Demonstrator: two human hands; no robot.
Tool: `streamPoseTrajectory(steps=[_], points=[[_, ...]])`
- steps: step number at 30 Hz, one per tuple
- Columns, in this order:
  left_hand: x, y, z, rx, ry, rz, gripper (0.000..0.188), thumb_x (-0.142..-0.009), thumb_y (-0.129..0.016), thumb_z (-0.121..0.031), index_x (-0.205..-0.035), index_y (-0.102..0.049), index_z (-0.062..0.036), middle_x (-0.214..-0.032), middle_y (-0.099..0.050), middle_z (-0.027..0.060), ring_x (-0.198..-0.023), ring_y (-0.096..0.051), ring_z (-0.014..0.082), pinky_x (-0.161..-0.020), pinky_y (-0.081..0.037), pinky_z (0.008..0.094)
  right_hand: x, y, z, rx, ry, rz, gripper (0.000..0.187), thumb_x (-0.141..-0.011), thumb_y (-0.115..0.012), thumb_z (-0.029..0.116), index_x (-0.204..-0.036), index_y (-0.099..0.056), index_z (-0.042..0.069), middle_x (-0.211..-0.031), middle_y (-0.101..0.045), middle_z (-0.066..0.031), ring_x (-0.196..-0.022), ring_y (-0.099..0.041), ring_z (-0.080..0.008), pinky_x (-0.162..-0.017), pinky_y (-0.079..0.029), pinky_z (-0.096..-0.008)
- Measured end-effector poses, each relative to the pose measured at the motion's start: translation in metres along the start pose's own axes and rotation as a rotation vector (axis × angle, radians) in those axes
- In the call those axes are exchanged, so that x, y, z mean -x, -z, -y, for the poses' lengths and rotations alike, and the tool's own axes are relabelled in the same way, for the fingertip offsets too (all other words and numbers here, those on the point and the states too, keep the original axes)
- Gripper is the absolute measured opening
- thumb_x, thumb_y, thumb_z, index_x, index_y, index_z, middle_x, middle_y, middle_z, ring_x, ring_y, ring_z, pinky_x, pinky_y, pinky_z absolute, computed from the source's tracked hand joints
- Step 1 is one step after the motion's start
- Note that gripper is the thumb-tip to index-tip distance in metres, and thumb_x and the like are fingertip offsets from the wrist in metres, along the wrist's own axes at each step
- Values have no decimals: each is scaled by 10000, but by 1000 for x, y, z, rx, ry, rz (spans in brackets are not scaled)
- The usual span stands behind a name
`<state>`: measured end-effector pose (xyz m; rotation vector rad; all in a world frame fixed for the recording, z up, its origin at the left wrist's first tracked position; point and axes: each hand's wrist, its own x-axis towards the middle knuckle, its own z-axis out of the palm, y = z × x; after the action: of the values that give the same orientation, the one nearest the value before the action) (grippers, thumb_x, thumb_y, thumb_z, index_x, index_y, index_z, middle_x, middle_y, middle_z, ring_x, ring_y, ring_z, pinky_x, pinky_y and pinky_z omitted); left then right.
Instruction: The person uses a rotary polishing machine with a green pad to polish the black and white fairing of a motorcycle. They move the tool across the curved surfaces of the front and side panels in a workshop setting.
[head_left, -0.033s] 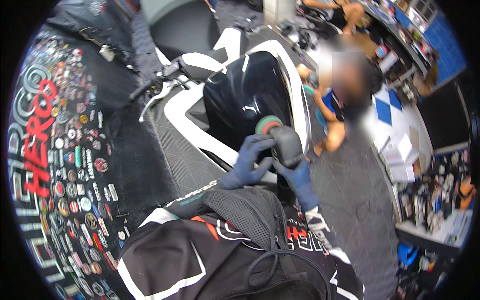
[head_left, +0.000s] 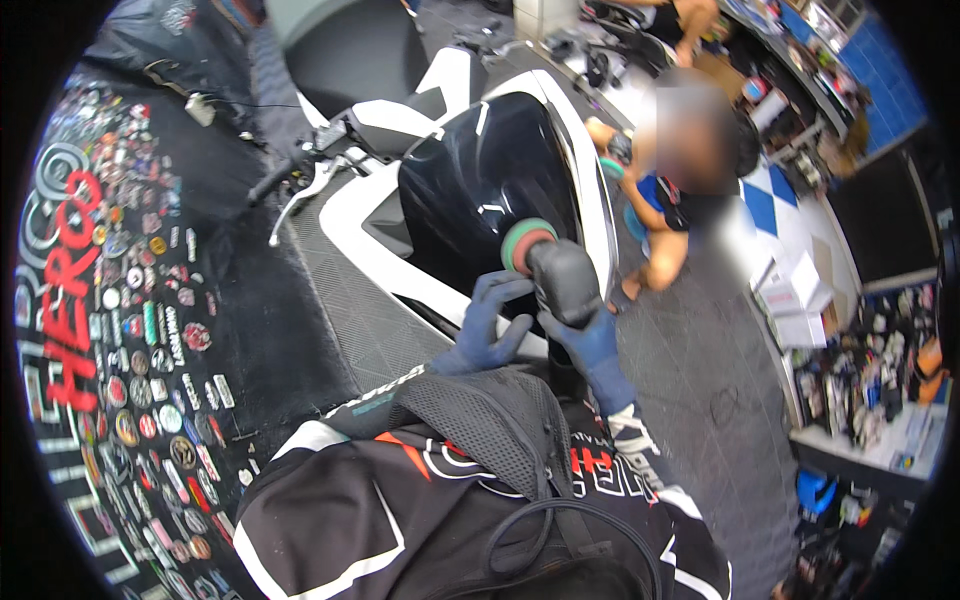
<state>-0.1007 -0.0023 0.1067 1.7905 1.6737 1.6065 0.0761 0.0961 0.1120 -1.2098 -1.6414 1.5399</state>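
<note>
A black polisher (head_left: 566, 278) with a round green and reddish pad (head_left: 526, 245) is held in front of a motor scooter's glossy black front panel (head_left: 500, 165). My right hand (head_left: 588, 352), in a blue glove, wraps round the polisher's body. The pad is at the panel's lower right; whether it touches the surface I cannot tell. Beside the polisher, my left hand (head_left: 487, 328), also blue-gloved, is open, its thumb and fingers spread and curved, with nothing in it. White fairing (head_left: 350, 235) frames the black panel.
The scooter's brake lever (head_left: 300, 205) and handlebar grip (head_left: 268, 183) stick out at the left. A co-worker (head_left: 665, 210) crouches at the right with another green-padded tool (head_left: 612, 166). A sticker-covered black mat (head_left: 270, 300) lies left, and a cluttered bench (head_left: 870, 450) stands right.
The polisher has tilted, showing more of the pad's green edge. My left hand has drawn slightly away from it. The whole view has shifted a little.
</note>
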Motion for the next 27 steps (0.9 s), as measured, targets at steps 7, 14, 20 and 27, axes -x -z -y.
streamPoseTrajectory(steps=[7,14,20,27], points=[[41,29,17,1025,836,390,980,-925,-787,-299,-1649,-194,-10,-1564,-430,131,-1440,-438,233,-1248,-298,432,3,-72,78,-11,23,-110,800,-739,-969,377,-1315,-640,-70,-1185,-748,-171,-1063,-735,-231,-929,-580,-369],[26,67,22,1452,949,616,860,-844,-841,-618,-1422,-534,-60,-1196,-681,95,-1075,-694,202,-898,-585,344,2,-108,110,-338,-241,-78,682,-815,-920,354,-1300,-660,-48,-1111,-755,-139,-1001,-745,-245,-894,-590,-376],[24,74,6,1573,1027,540,761,-820,-882,-543,-1331,-587,-62,-1039,-729,107,-898,-746,231,-739,-618,345,-4,-113,106,-195,141,-202,784,-798,-936,294,-1403,-568,-41,-1238,-703,-156,-1095,-708,-256,-957,-575,-391],[21,72,-7,1546,1005,446,641,-924,-810,-443,-1361,-590,-29,-1021,-755,114,-860,-754,231,-771,-633,377,-38,-95,143,281,792,-276,807,-770,-912,245,-1466,-572,16,-1451,-595,-214,-1303,-618,-353,-1121,-490,-463]])
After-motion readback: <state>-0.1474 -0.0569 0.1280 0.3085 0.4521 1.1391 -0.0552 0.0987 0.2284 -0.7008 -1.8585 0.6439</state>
